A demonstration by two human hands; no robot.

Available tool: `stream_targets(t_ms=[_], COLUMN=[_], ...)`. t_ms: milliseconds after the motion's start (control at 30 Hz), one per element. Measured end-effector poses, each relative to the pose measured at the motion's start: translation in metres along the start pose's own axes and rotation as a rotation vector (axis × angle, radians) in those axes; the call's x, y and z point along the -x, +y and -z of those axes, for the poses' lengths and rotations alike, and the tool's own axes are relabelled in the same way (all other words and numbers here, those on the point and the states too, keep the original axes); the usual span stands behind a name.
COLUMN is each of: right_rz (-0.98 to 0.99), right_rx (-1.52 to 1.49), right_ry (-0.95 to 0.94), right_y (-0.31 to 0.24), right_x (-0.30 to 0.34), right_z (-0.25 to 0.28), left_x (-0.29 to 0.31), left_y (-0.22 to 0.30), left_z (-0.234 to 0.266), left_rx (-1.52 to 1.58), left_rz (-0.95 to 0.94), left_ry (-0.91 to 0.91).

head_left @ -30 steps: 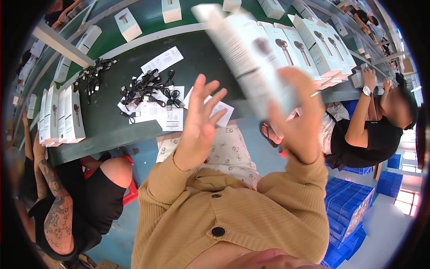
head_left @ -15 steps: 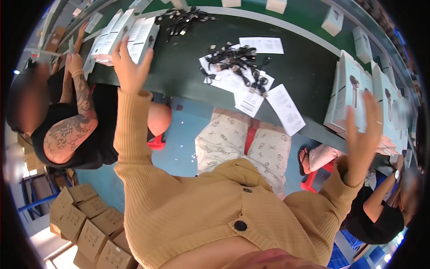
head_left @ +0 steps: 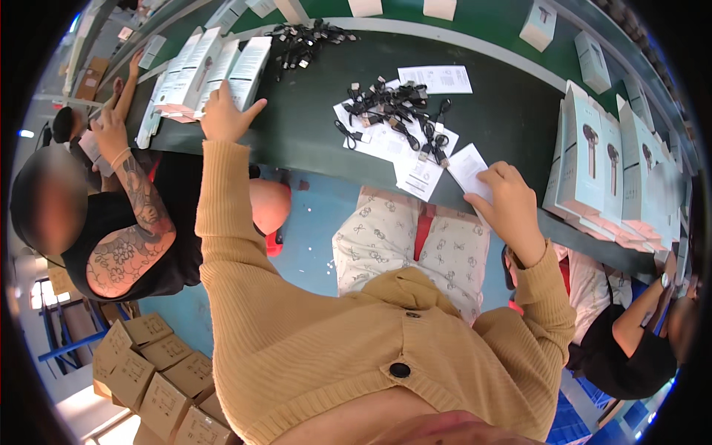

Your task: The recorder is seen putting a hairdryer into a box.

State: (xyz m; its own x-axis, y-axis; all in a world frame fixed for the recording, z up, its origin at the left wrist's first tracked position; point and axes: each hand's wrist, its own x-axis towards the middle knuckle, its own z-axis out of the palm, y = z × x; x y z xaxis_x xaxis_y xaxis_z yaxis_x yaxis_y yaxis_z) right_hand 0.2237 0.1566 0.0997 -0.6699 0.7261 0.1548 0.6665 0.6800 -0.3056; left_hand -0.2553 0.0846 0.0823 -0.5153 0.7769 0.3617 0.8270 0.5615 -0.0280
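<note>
My left hand [head_left: 228,117] is at the near edge of a row of white cartons [head_left: 248,70] on the left of the table. Its fingers reach toward a carton and the thumb stands out to the right; I cannot tell if they touch. My right hand [head_left: 512,204] is over the table's front edge, thumb and fingers closed on a white printed leaflet [head_left: 469,167]. Beside it, short black USB cables [head_left: 393,104] lie heaped on more printed leaflets [head_left: 420,178]. Another printed sheet [head_left: 436,78] lies flat behind the heap.
A second heap of black cables [head_left: 304,41] lies at the back left of the dark green table [head_left: 311,111]. White cartons [head_left: 589,152] stand stacked at right. Co-workers sit on both sides: a tattooed arm [head_left: 144,185] left, a black top [head_left: 630,360] right. Brown cardboard boxes [head_left: 163,386] are piled lower left.
My right hand has come left from beside the right-hand cartons and taken hold of the leaflet. My left hand has shifted slightly right and nearer, its fingers less spread.
</note>
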Motion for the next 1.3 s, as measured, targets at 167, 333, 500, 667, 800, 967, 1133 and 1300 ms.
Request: stream_targets(t_ms=[167, 333, 500, 667, 800, 967, 1133, 1300], right_rz=[-0.039, -0.021, -0.075, -0.290, -0.029, 0.016, 0.031, 0.025], right_rx=[-0.213, -0.235, -0.194, -0.933, -1.273, -1.293, -1.194, -1.014], right_ry=[-0.030, 0.064, 0.274, 0.438, 0.626, 0.524, 0.306, 0.141], right_y=[0.010, 0.015, 0.008, 0.005, -0.008, -0.028, -0.045, -0.052], right_x=[-0.001, 0.009, 0.017, 0.021, 0.008, -0.018, -0.025, -0.029], right_z=[0.006, 0.005, 0.029, 0.077, 0.099, 0.088, 0.067, 0.050], left_x=[0.006, 0.049, 0.111, 0.154, 0.180, 0.197, 0.206, 0.213], left_y=[-0.025, 0.014, 0.048, 0.113, 0.152, 0.167, 0.158, 0.144], left_z=[-0.007, 0.050, 0.072, 0.059, 0.066, 0.069, 0.066, 0.054], left_rx=[0.270, 1.107, 1.717, 1.811, 1.767, 1.741, 1.713, 1.657], left_rz=[-0.049, 0.195, 0.133, -0.049, -0.139, -0.197, -0.212, -0.261], left_ry=[0.214, -0.034, -0.218, -0.512, -0.788, -0.831, -0.817, -0.813])
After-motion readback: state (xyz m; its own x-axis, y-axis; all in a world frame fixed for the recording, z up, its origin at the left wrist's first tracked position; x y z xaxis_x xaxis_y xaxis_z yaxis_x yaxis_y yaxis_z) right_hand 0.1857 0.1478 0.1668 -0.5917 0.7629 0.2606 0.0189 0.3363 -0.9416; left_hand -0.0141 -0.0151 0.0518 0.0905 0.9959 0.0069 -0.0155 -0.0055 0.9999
